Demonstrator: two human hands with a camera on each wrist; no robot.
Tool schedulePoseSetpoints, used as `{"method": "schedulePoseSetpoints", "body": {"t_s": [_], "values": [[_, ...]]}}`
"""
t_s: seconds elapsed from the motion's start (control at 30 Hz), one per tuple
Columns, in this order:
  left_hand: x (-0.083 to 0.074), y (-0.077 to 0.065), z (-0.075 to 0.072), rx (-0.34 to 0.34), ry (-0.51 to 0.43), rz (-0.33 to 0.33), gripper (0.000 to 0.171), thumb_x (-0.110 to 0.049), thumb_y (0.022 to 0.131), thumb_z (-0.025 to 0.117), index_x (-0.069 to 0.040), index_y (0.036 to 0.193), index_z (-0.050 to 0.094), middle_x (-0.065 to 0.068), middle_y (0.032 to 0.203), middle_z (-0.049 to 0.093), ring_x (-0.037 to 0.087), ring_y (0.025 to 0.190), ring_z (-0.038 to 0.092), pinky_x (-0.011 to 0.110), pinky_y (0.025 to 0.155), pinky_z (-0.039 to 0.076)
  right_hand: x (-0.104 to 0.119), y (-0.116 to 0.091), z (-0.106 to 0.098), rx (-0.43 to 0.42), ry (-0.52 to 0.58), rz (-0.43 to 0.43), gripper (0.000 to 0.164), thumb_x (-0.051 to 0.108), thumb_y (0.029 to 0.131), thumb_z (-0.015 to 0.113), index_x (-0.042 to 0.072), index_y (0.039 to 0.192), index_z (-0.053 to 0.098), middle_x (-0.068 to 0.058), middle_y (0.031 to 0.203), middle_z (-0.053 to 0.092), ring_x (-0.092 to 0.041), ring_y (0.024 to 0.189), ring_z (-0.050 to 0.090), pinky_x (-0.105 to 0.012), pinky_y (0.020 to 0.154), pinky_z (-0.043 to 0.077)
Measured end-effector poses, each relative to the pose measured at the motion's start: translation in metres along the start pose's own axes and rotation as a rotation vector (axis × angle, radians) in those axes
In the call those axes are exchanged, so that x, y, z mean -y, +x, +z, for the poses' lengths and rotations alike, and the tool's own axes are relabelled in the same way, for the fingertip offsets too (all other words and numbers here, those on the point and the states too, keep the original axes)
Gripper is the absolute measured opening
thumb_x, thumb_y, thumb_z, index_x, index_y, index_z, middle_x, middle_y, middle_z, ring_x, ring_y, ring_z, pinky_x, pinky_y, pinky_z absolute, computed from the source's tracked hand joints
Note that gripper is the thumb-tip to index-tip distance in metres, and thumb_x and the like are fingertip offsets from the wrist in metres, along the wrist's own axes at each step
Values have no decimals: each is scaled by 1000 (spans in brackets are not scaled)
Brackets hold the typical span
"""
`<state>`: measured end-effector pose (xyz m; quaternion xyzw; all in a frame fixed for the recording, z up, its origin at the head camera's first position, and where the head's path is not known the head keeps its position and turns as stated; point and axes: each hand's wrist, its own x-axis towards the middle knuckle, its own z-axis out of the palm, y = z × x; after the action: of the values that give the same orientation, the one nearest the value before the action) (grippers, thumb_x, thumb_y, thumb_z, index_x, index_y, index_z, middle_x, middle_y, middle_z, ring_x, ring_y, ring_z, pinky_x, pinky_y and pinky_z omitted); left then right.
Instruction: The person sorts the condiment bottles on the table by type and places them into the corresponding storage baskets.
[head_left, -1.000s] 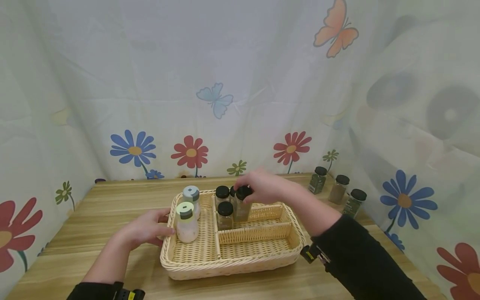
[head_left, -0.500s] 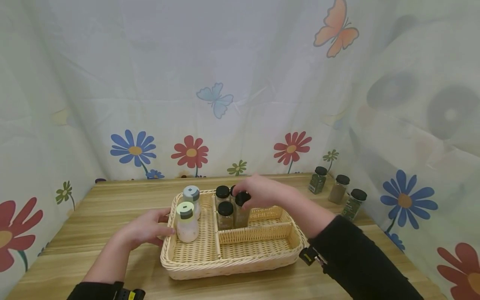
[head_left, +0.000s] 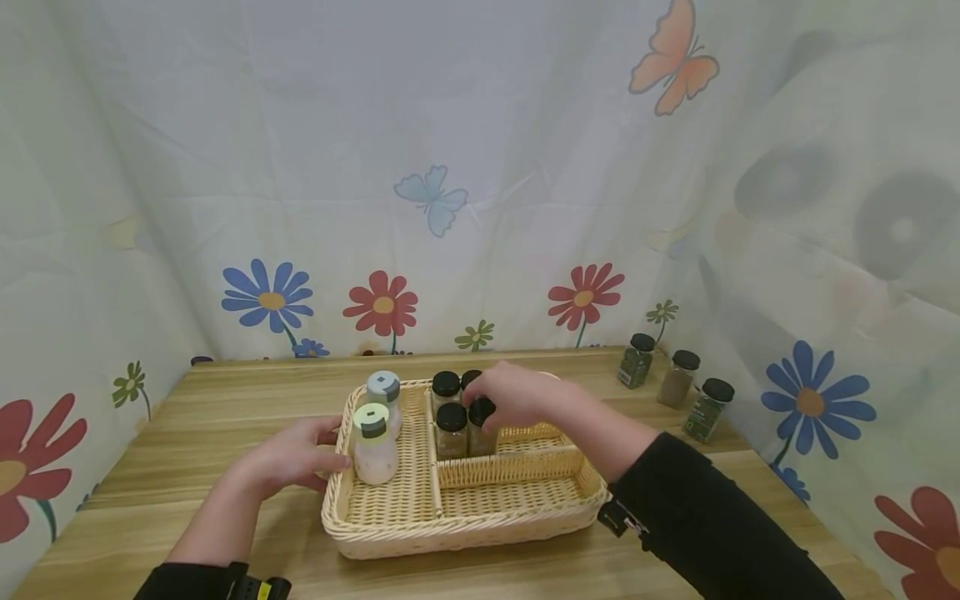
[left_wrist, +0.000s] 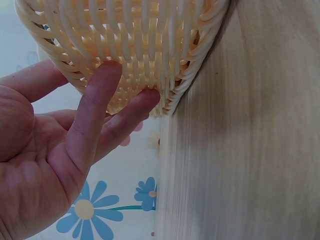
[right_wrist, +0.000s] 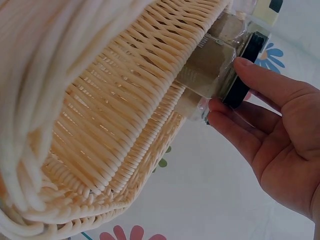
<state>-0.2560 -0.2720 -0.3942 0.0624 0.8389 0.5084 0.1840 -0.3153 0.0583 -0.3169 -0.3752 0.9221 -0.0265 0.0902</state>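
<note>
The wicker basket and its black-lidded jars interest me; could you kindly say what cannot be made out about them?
- Rear right jar, head view: mostly hidden behind the right hand and the pinched jar.
- What is printed on the pinched jar, right wrist view: too small and blurred.
- Right rim of the basket, head view: partly hidden behind the right forearm.
- Basket's upper part, left wrist view: cut off by the top edge.
</note>
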Motion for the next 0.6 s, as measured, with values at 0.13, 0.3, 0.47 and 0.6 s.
{"method": "schedulePoseSetpoints", "body": {"t_s": [0.13,0.3,0.47,0.6], "values": [[0,0,0,0,6,-3,82,-10,87,72,-2,157,29,35,152,40,33,114,67,50,79,64,0,1,2,2,20,14,41,18,87,79,18,127,69,2,127,70,-16,118,64,-33,99,56],[1,1,1,9,-4,3,82,-10,87,71,-2,157,30,35,152,40,34,114,67,50,79,64,2,-1,3,-5,47,45,40,20,86,80,18,125,69,2,123,71,-16,114,65,-33,97,57],[2,2,-1,13,-1,8,81,-11,88,71,-2,157,29,35,151,41,35,113,67,50,79,64,2,-1,4,-19,26,56,41,22,87,80,15,126,69,-1,122,72,-18,112,66,-33,95,57],[3,2,-2,12,13,10,82,-12,89,72,-1,157,28,35,152,40,35,114,67,50,78,64,1,-1,5,-24,31,68,42,23,87,80,15,127,69,-1,126,71,-20,119,65,-36,100,56]]}}
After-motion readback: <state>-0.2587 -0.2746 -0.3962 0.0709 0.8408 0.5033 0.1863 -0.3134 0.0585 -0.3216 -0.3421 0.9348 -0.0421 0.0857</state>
